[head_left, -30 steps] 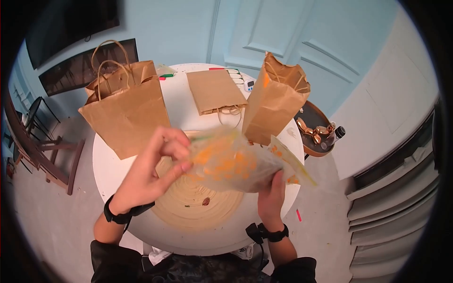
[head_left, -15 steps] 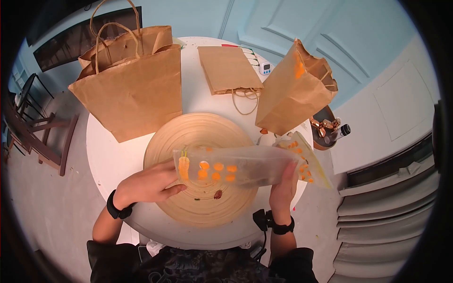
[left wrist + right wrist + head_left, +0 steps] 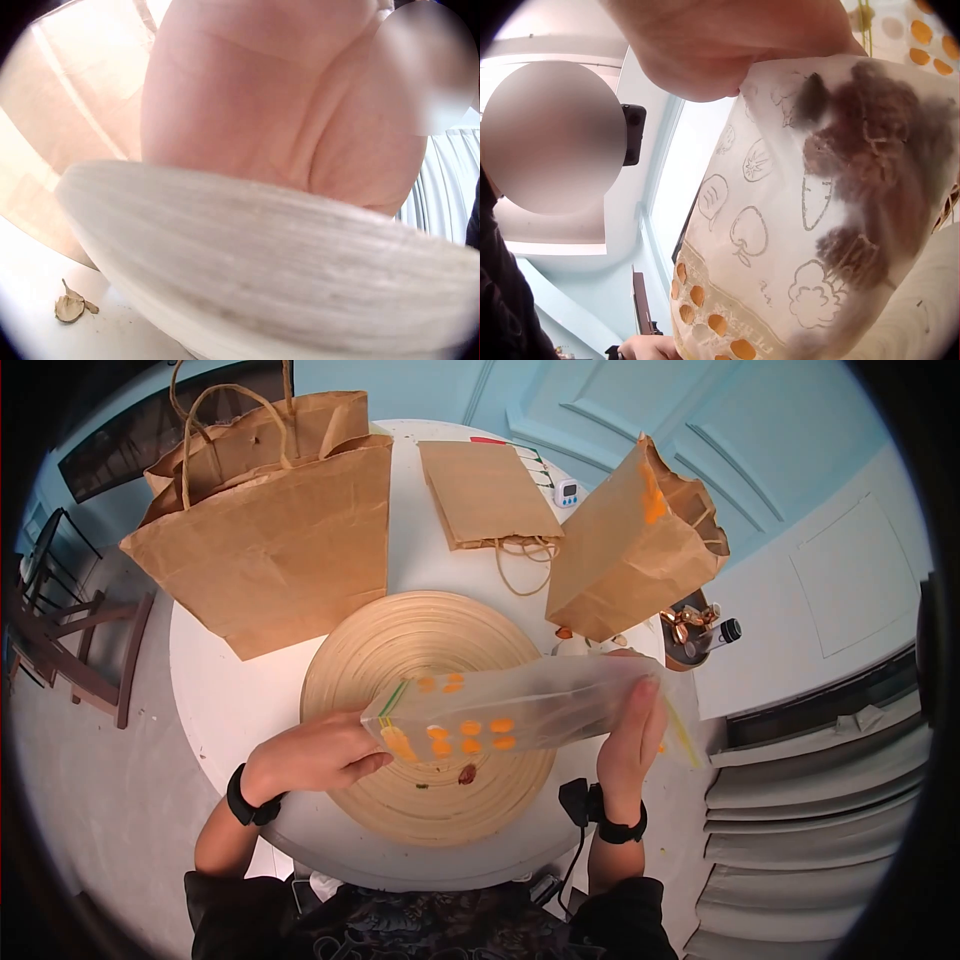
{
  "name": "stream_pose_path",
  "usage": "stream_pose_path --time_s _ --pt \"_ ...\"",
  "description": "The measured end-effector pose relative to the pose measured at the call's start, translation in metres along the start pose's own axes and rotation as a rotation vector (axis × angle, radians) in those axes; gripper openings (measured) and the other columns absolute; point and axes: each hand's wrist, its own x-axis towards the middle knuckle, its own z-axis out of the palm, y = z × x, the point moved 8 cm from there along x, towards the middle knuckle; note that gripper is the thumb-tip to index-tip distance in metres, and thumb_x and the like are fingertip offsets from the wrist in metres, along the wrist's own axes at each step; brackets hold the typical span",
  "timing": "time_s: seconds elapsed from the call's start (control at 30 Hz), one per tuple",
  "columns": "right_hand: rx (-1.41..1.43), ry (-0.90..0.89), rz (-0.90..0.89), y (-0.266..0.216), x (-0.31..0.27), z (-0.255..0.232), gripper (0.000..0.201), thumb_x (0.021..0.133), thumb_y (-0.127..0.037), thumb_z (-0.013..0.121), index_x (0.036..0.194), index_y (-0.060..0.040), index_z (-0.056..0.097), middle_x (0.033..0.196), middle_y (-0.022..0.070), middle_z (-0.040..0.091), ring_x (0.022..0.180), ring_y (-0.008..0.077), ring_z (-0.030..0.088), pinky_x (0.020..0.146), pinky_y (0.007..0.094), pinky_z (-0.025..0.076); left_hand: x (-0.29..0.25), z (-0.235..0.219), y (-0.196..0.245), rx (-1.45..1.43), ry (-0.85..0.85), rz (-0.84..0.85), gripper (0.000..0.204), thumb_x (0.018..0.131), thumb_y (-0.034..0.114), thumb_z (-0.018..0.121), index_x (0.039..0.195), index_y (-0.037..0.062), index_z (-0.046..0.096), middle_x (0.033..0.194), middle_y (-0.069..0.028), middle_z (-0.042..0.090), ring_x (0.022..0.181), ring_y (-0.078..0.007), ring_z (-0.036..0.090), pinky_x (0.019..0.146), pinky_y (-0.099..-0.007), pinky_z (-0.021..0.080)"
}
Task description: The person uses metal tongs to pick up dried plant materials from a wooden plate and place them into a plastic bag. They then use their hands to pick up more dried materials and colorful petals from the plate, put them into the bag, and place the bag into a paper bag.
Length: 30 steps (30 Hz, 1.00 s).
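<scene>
A frosted zip bag (image 3: 480, 715) with orange dots and a green zip line lies across the middle, above the round wooden board (image 3: 430, 815). My right hand (image 3: 630, 735) grips its right end, thumb on the near side. Dark brown, crumpled-looking contents (image 3: 874, 150) show through the printed plastic in the right wrist view. My left hand (image 3: 310, 755) is at the zip end, low over the board's left edge, thumb extended and fingertips hidden behind the bag. In the left wrist view the palm (image 3: 277, 112) is right behind the board's rim (image 3: 247, 255).
Standing paper bags are at the left (image 3: 270, 540) and right (image 3: 630, 550), with a flat paper bag (image 3: 490, 495) between them. A timer (image 3: 567, 493) is at the back. Another zip bag (image 3: 682, 732) shows beyond my right hand. A dried scrap (image 3: 71, 306) lies on the table.
My left hand has come down from the bag's raised left end to the board's edge. The bag has flattened out lengthwise and shifted right with my right hand. The head view has tilted.
</scene>
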Motion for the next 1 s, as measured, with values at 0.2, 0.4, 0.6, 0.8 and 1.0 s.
stream_pose_path --time_s 0.2,0.4,0.6,0.8,1.0 --pt "-0.068 -0.051 -0.195 -0.026 0.019 0.011 0.049 0.113 -0.038 0.036 0.110 0.0028 0.064 0.105 0.0120 0.067 0.096 0.0229 0.060 0.086 0.0329 0.046 -0.003 -0.004 0.003 -0.025 0.074 0.043 0.054 0.086 0.001 0.069 0.139 0.0053 0.056 0.139 -0.0178 0.055 0.124 -0.0406 0.055 0.103 -0.0458 0.050" --pt "-0.165 -0.136 -0.379 -0.054 0.032 0.019 0.031 0.109 -0.025 0.048 0.105 -0.0003 0.066 0.100 0.0112 0.066 0.083 0.0276 0.054 0.076 0.0364 0.044 0.004 -0.002 0.004 0.016 0.050 0.063 0.059 0.084 0.000 0.069 0.142 0.0030 0.054 0.149 -0.0214 0.050 0.133 -0.0400 0.052 0.108 -0.0451 0.049" --pt "-0.417 -0.179 -0.612 -0.094 0.039 0.037 0.017 0.092 -0.010 0.069 0.107 -0.0042 0.068 0.082 0.0092 0.052 0.077 0.0302 0.050 0.069 0.0403 0.040 0.005 -0.001 0.005 0.053 0.008 0.017 0.055 0.085 0.003 0.067 0.139 -0.0001 0.057 0.153 -0.0227 0.048 0.137 -0.0400 0.051 0.111 -0.0451 0.048" --pt "-0.533 -0.153 -0.801 -0.115 0.040 0.052 0.021 0.086 -0.011 0.075 0.105 -0.0094 0.068 0.076 0.0045 0.042 0.069 0.0234 0.047 0.065 0.0370 0.036 0.003 0.000 0.009 0.081 0.011 0.016 0.062 0.082 0.005 0.070 0.142 -0.0003 0.055 0.157 -0.0212 0.044 0.137 -0.0396 0.049 0.114 -0.0444 0.044" --pt "-0.657 -0.144 -0.895 -0.123 0.040 0.058 0.021 0.079 -0.009 0.074 0.097 -0.0134 0.065 0.073 0.0005 0.037 0.066 0.0175 0.045 0.061 0.0338 0.033 -0.007 0.001 0.014 0.050 0.014 0.040 0.063 0.085 0.009 0.070 0.146 0.0043 0.054 0.155 -0.0200 0.045 0.139 -0.0402 0.046 0.116 -0.0454 0.042"
